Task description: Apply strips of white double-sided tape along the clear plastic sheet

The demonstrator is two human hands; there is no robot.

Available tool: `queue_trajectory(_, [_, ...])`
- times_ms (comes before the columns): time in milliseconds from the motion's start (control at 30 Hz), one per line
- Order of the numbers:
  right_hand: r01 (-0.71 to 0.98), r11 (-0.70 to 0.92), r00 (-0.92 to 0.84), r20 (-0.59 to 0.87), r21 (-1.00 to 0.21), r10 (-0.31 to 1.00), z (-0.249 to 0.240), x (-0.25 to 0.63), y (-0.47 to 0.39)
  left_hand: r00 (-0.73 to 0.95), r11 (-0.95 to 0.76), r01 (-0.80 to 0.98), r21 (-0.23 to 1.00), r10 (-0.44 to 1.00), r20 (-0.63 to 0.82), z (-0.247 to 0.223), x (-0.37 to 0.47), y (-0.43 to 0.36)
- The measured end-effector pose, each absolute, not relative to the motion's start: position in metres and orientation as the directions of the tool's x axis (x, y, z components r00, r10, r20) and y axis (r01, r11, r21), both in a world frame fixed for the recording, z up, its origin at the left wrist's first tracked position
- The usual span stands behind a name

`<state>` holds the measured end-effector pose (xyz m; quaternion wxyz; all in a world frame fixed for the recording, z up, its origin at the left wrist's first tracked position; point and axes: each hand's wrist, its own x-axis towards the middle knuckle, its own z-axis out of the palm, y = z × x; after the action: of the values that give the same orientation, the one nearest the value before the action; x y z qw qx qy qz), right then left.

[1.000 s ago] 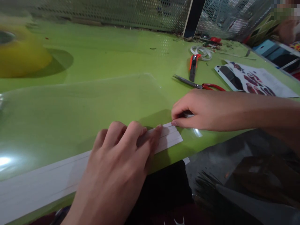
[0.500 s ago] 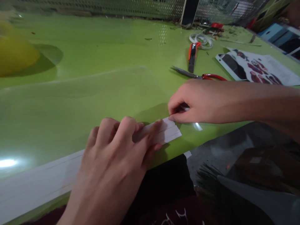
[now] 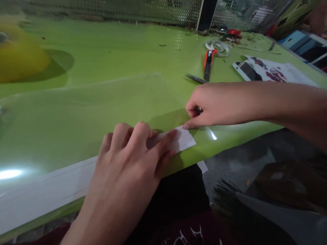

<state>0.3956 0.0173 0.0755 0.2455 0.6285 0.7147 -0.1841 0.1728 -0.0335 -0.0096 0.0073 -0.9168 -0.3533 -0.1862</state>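
Observation:
A long white paper-like strip with fine lengthwise lines runs along the near edge of the green table. My left hand lies over the strip, index finger stretched along it and the thumb at its near side; the other fingers are bent and apart. At the strip's right end, my right hand pinches the far corner between thumb and curled fingers. The fingertips are partly hidden. Beyond the strip, a clear plastic sheet lies flat on the table.
Scissors, partly covered by my right hand, lie near an orange-and-black cutter. White tape rings and a phone under printed paper are farther right. A yellow object stands left; a perforated panel bounds the back.
My right hand and forearm have shifted slightly up, covering more of the scissors. My left hand still presses on the strip. The view has moved a little.

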Motion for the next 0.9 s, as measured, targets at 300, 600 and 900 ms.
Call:
queue_trajectory(300, [0.957,0.082,-0.245,-0.619,-0.279,0.746,0.08,0.408,0.013,0.658,-0.729,0.669,0.147,0.672,0.34,0.0,0.178,-0.037])
queue_trajectory(600, [0.976,0.148,-0.214,-0.586,-0.159,0.782,0.079,0.395,0.011,0.62,-0.695,0.7,0.165,0.705,0.344,-0.002,0.184,-0.041])
queue_trajectory(900, [0.975,0.124,-0.209,-0.566,-0.184,0.797,0.08,0.395,0.006,0.614,-0.684,0.715,0.144,0.713,0.338,-0.005,0.182,-0.04])
